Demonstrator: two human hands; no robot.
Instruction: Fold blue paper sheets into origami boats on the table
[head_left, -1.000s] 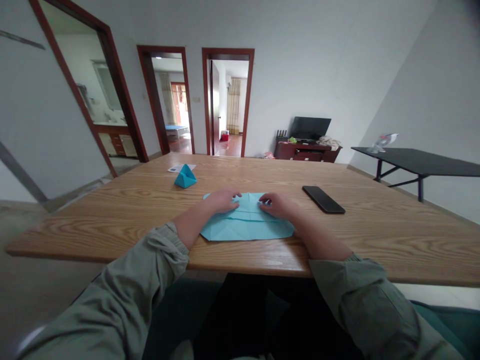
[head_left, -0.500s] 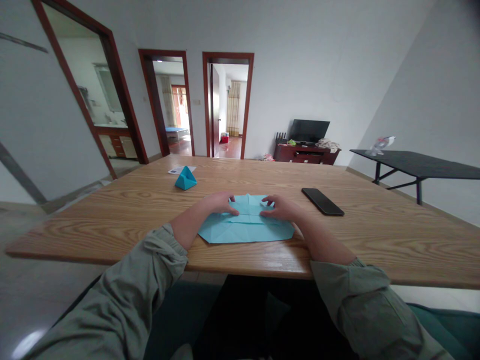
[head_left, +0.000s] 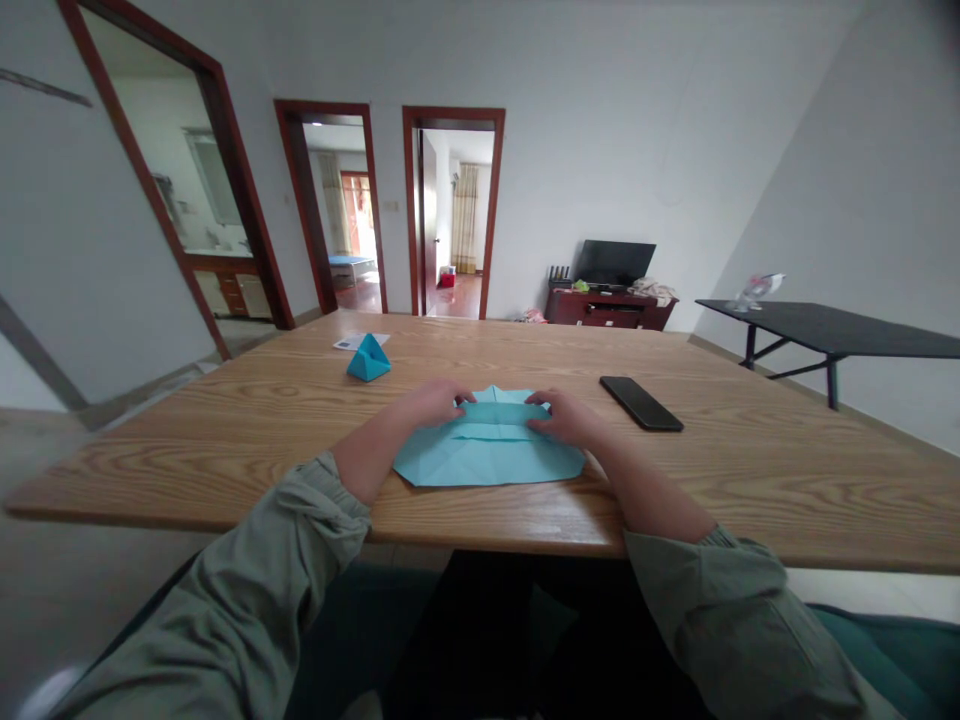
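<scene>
Blue origami paper sheet (head_left: 487,450) was part folded: creases ran across it, w/ a doubled band across the middle & a flap up top near the fingers. Near part lay flat, w/ angled corners toward the person. Folding looked partway done, w/ the far edge worked on & the near part unfolded; how many folds were left, can't tell from this view.

Sheet lay on the wood table (head_left: 150,480), right under & just toward the person from the fingers of both hands. L hand (head_left: 431,402) sat at the sheet's far-left part, its fingers (head_left: 463,398) together, curled & touching the folded band. R hand (head_left: 566,417) mirrored it at the far-right part, its fingers (head_left: 538,400) also together & on the band. Both sets were well apart from each other, w/ the band btwn them. Pinching or just pressing? Can't tell; thumbs hidden.

Ahead & left of the L fingers stood a small blue paper pyramid (head_left: 368,360), near a white card (head_left: 360,341) further out. Right of the R fingers, not touching, lay a black phone (head_left: 641,403), face down or up unclear.
</scene>
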